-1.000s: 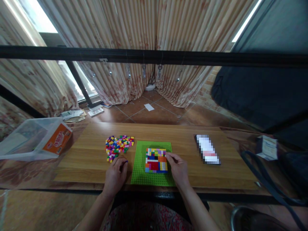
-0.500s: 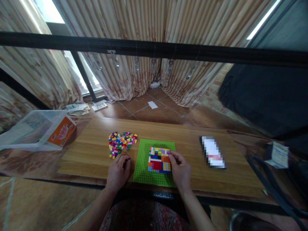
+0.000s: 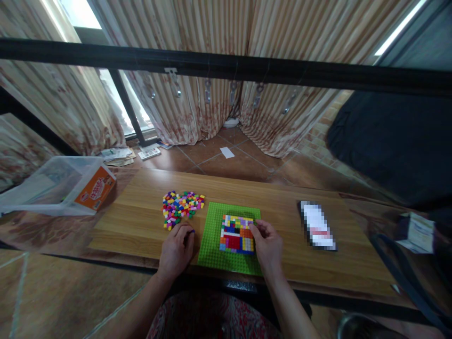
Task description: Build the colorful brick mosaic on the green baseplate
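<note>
My left hand rests on the wooden table beside the heap of loose bricks. Its fingers are curled, and a small dark purple-blue toy brick shows at the fingertips. A green baseplate lies to its right, bearing a multicoloured square of toy bricks packed side by side. Over the baseplate's right side is my right hand, thumb and fingertips closed at the square's upper right edge. Whatever those fingertips pinch, if anything, is hidden.
On the wooden table a phone with a blurred screen lies to the right. A clear plastic bin with an orange label stands at the left. A black metal bar crosses beyond the table, before striped curtains.
The whole view has shifted slightly. My right fingertips have moved a little at the square's upper right edge. My left hand keeps its pose with the small brick.
</note>
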`<state>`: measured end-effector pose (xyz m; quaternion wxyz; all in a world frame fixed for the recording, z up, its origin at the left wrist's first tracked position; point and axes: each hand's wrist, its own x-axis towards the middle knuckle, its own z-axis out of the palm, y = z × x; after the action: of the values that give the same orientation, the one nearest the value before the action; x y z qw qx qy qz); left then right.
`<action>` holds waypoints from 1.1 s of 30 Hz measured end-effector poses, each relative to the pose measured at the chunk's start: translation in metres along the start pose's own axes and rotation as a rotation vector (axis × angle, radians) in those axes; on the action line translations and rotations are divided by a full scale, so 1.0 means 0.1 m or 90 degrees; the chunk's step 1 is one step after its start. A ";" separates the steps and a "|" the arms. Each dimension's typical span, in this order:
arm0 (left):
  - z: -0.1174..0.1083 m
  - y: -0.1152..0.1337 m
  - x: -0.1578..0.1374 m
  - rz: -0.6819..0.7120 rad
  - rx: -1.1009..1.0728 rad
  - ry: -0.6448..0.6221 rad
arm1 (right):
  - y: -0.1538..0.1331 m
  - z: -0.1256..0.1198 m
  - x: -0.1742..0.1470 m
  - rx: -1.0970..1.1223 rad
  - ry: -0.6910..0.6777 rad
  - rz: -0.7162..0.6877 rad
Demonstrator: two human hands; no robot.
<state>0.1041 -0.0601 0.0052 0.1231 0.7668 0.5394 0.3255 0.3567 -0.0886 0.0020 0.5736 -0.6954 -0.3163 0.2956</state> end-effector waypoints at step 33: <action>-0.11 0.97 -0.31 -0.298 -0.642 -0.201 | -0.45 -0.19 -0.93 -0.051 -0.325 -0.165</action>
<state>0.1635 -0.1281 0.0543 0.6211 0.5126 0.4478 0.3884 0.3082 -0.1664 0.0535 0.4808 -0.5744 -0.5479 0.3725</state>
